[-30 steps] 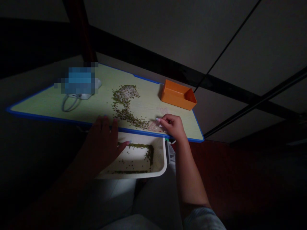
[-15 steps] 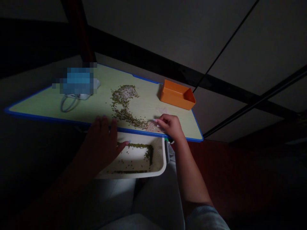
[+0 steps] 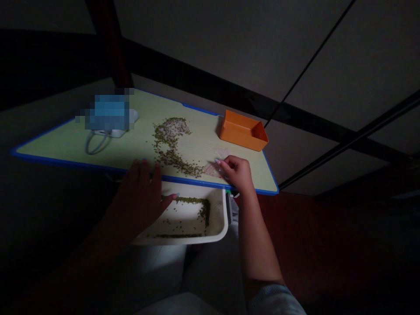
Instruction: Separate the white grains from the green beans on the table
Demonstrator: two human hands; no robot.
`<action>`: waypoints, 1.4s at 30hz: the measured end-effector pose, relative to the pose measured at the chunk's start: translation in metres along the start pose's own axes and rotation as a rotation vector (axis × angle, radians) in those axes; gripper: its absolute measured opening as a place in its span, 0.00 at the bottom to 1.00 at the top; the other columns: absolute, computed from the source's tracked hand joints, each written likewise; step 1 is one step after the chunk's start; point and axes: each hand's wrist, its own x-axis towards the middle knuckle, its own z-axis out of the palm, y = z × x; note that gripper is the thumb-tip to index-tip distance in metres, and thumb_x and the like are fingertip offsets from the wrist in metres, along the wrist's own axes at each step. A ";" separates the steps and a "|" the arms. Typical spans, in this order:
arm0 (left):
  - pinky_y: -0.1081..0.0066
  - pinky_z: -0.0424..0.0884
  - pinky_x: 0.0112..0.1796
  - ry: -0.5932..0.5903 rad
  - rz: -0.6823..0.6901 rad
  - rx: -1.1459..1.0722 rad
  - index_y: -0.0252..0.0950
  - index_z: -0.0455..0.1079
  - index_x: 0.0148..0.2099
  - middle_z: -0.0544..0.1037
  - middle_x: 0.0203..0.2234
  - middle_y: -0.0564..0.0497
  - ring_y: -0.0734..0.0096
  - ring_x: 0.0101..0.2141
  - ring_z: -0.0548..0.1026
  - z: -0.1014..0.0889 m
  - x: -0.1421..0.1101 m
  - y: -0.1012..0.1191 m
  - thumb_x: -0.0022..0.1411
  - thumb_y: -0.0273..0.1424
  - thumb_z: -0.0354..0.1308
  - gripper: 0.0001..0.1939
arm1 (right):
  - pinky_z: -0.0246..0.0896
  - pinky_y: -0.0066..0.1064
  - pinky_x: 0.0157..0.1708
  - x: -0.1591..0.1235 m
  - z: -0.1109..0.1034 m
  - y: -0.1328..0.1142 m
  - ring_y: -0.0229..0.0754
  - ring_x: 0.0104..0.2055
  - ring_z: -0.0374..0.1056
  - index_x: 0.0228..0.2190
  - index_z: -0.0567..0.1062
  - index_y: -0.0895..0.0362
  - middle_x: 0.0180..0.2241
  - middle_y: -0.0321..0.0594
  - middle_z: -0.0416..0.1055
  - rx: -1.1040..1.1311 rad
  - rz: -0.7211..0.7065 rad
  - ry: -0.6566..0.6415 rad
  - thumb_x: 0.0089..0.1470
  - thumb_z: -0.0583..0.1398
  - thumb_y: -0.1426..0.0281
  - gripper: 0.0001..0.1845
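Note:
My left hand [image 3: 142,199] lies over the near edge of the pale table [image 3: 200,127], fingers spread and thumb reaching out above a white bin [image 3: 220,218]. My right hand [image 3: 238,171] is closed in a pinch at the right part of the near edge; whatever its fingertips hold is too small to make out. Just left of those fingertips is a thin, see-through patch with reddish marks [image 3: 213,169]. Small green beans [image 3: 173,159] are strewn in a curved band across the tabletop, with a paler heap [image 3: 175,127] at its far end.
An orange open box [image 3: 241,136] stands at the table's far right. At the left sits a blurred-out blue device on a white base [image 3: 113,132] with a looped grey cable [image 3: 90,146]. More green beans [image 3: 206,210] lie along the bin's inside edges. Cabinet panels rise behind the table.
My right hand has shifted slightly right, away from the beans, still pinched. My left hand keeps its place on the table edge. The view has moved a little.

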 end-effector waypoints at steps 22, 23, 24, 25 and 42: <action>0.42 0.62 0.61 0.058 0.005 -0.018 0.18 0.52 0.67 0.62 0.62 0.16 0.28 0.66 0.59 0.005 -0.002 -0.002 0.62 0.51 0.48 0.44 | 0.47 0.28 0.26 0.002 0.001 -0.003 0.35 0.22 0.56 0.21 0.71 0.56 0.17 0.30 0.61 0.034 -0.010 -0.114 0.57 0.63 0.55 0.21; 0.42 0.63 0.60 0.062 0.007 -0.012 0.18 0.52 0.67 0.62 0.62 0.17 0.28 0.66 0.59 0.005 -0.002 -0.002 0.62 0.51 0.48 0.44 | 0.47 0.28 0.25 0.002 0.001 -0.003 0.34 0.22 0.55 0.21 0.71 0.56 0.17 0.30 0.61 0.041 -0.009 -0.126 0.57 0.63 0.54 0.21; 0.43 0.62 0.61 0.066 0.005 -0.011 0.19 0.52 0.67 0.62 0.62 0.17 0.29 0.66 0.59 0.006 -0.002 -0.002 0.62 0.51 0.48 0.44 | 0.47 0.28 0.25 0.002 0.001 -0.003 0.34 0.22 0.55 0.21 0.72 0.56 0.17 0.30 0.61 0.046 -0.008 -0.137 0.57 0.63 0.54 0.21; 0.43 0.62 0.61 0.068 0.001 -0.013 0.19 0.52 0.67 0.62 0.62 0.17 0.29 0.66 0.59 0.005 -0.001 -0.002 0.62 0.51 0.49 0.44 | 0.47 0.28 0.25 0.002 0.001 -0.003 0.34 0.22 0.55 0.21 0.72 0.56 0.17 0.30 0.61 0.049 -0.007 -0.144 0.57 0.63 0.54 0.22; 0.39 0.58 0.63 0.038 -0.025 -0.143 0.19 0.52 0.67 0.59 0.65 0.17 0.28 0.68 0.54 0.002 -0.001 0.000 0.63 0.48 0.49 0.42 | 0.48 0.27 0.26 0.002 0.000 -0.006 0.34 0.22 0.57 0.22 0.72 0.56 0.18 0.30 0.63 0.034 -0.048 -0.153 0.57 0.64 0.57 0.20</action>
